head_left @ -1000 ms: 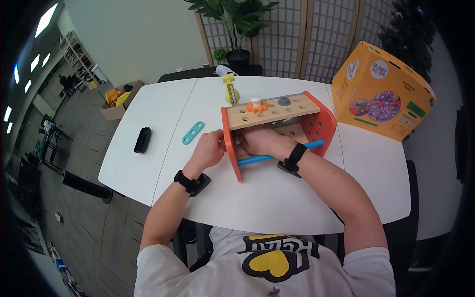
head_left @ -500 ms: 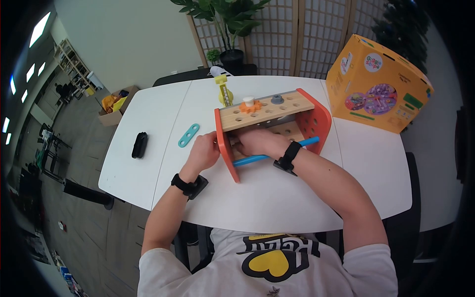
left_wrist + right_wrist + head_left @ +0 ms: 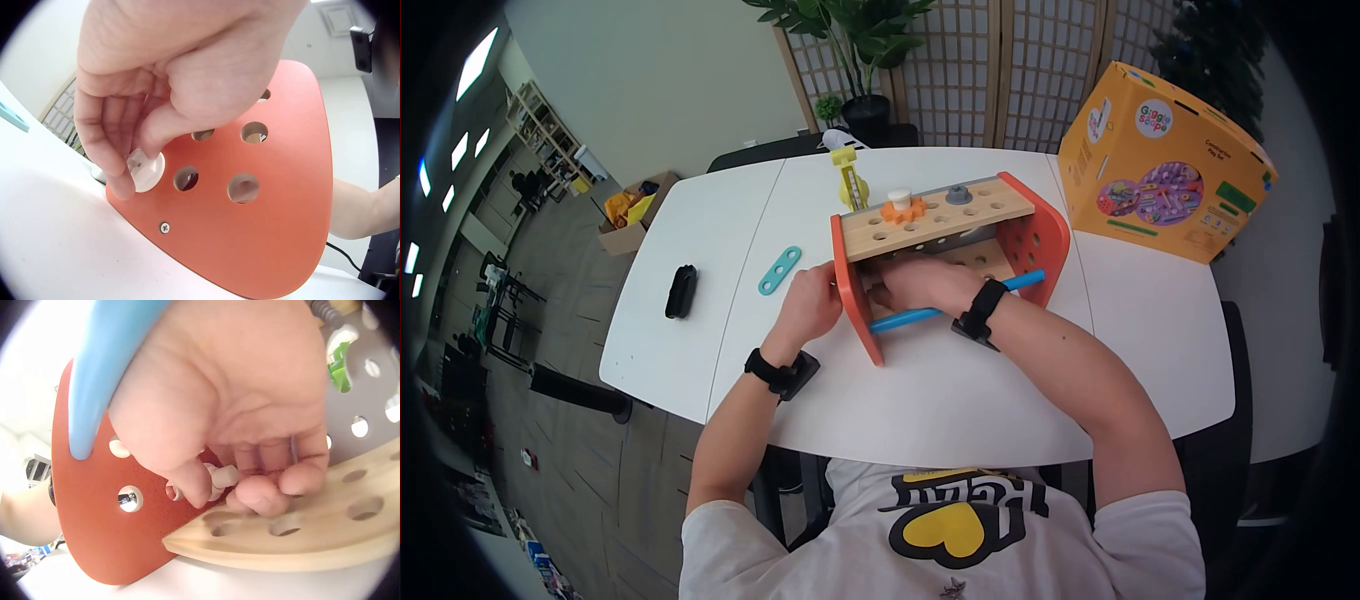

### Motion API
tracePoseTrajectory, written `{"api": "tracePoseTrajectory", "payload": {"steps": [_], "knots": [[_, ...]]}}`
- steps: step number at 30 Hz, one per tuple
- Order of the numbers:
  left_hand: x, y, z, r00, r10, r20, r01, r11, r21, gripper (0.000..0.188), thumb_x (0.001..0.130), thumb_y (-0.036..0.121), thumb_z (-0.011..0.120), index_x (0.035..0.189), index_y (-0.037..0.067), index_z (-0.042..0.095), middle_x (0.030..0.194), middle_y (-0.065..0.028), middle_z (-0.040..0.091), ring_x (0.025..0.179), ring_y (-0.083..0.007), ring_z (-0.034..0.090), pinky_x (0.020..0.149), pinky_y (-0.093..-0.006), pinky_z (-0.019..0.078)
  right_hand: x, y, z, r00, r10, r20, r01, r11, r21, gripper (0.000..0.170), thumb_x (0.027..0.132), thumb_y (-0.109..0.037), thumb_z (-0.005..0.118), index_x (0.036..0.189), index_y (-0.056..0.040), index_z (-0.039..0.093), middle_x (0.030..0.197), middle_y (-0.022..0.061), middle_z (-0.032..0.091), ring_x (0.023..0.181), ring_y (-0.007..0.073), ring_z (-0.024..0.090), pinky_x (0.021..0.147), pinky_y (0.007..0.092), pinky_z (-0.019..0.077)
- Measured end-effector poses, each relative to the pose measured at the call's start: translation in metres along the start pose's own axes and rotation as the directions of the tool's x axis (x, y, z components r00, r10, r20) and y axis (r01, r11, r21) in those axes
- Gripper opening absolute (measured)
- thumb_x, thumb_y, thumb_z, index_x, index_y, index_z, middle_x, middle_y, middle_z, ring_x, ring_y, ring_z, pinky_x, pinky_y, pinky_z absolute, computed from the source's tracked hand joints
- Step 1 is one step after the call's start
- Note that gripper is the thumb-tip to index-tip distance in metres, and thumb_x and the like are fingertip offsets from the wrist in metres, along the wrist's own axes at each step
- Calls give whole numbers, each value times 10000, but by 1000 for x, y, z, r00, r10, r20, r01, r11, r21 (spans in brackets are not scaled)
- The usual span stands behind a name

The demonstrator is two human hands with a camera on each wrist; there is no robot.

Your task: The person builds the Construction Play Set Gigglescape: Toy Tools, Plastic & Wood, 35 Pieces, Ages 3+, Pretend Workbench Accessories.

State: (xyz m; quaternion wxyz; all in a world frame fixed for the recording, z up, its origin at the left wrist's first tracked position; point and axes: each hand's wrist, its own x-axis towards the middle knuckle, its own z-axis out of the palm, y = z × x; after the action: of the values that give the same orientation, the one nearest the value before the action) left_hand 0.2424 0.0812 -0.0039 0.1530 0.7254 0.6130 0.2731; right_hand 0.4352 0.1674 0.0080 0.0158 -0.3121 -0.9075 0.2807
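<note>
The toy workbench stands on the table, with a wooden top and red side panels. At the outside of its left panel, my left hand pinches a white round piece between thumb and fingers. Under the wooden top, my right hand reaches in over the blue bar. Its thumb and curled fingers close around a white stem at the panel's inner face, beside the lower wooden board. The contact of its fingertips is partly hidden.
An orange gear and grey piece sit on the wooden top. A yellow toy stands behind. Left lie a teal strip and black case; a large orange box stands at the right.
The head view has shifted slightly, so the workbench appears a little farther left and higher. Both hands stay at the left panel with nearly the same pose.
</note>
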Motion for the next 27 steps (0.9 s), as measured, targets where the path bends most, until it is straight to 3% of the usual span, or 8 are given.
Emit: {"api": "tracePoseTrajectory", "payload": {"steps": [4,7,13,16,19,27], "knots": [[0,-1,1,1000,-3,-10,3,1000,-2,223,902,85,616,1073,-31,701,847,-269,705,766,-437,683,715,-446,555,-7,-4,-6,996,-70,-60,69,998,-12,424,916,-181,656,1337,-134,637,1285,154,678,1147,371,647,984,441,530],[0,-1,1,1000,-16,-1,16,1000,6,228,904,89,618,1080,-31,700,858,-271,706,770,-439,682,718,-446,555,-5,-2,0,979,-133,-152,119,988,-100,331,918,-153,654,1244,-93,658,1203,151,708,1097,366,679,943,450,558],[0,0,-1,1000,25,-4,-25,1000,11,228,907,105,643,1082,-32,694,892,-272,712,781,-434,690,730,-432,561,-3,-6,1,981,-91,-172,58,981,-184,266,927,-134,631,1180,-90,699,1194,153,709,1100,339,684,952,447,553],[-1,2,-2,1000,18,8,-18,1000,5,230,906,110,654,1085,-30,693,899,-268,718,792,-416,707,741,-420,567,-1,-1,5,965,-141,-222,94,973,-209,263,928,-134,617,1174,-96,703,1189,145,712,1103,325,685,949,442,554],[-2,2,-1,1000,27,-5,-27,999,-24,235,906,111,659,1093,-26,695,900,-259,725,798,-393,724,749,-411,570,4,1,5,974,-111,-199,68,975,-211,275,942,-251,659,1172,-110,709,1161,135,712,1063,338,676,939,437,542],[-5,0,3,1000,-25,-9,25,998,-63,260,912,92,642,1139,-25,692,908,-252,732,792,-372,733,751,-410,569,-32,-22,-22,992,2,-129,-29,978,-204,344,965,-289,614,1249,-108,686,1160,148,714,1084,337,677,915,452,558]]}}
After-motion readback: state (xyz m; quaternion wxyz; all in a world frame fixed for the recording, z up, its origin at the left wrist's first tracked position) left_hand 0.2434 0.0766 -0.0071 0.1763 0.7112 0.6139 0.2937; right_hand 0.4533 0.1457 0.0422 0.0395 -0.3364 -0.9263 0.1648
